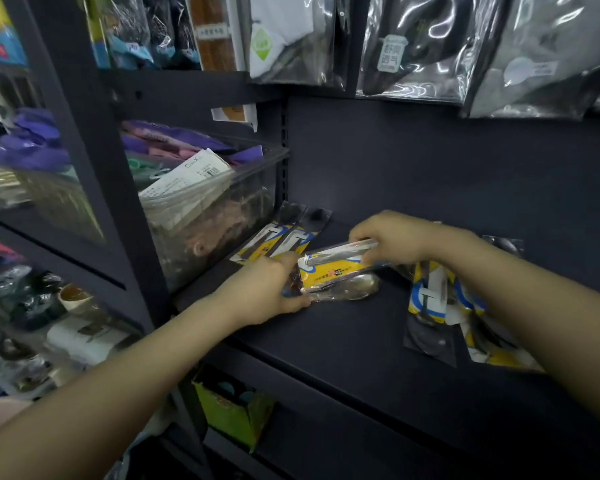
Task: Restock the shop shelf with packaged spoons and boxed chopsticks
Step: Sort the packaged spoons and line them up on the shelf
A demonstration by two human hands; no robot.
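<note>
- A dark shop shelf (343, 341) with a dark back panel is seen; bare board lies in the middle, between the spoon packs at left and right
- Two packaged spoons (278, 237) are laid side by side at the back left corner, just beside a clear plastic bin (215, 216) of mixed goods on the adjoining bay
- A loose pile of spoon packs (437, 306) is spread at the right, reaching near the front edge
- One spoon pack (336, 271) is held over the shelf, between the two groups
- Its left end is gripped by the left hand (267, 292), fingers curled
- Its upper edge is pinched by the right hand (392, 237)
- Glossy bagged goods (499, 53) are hung above, overhanging the back panel
</note>
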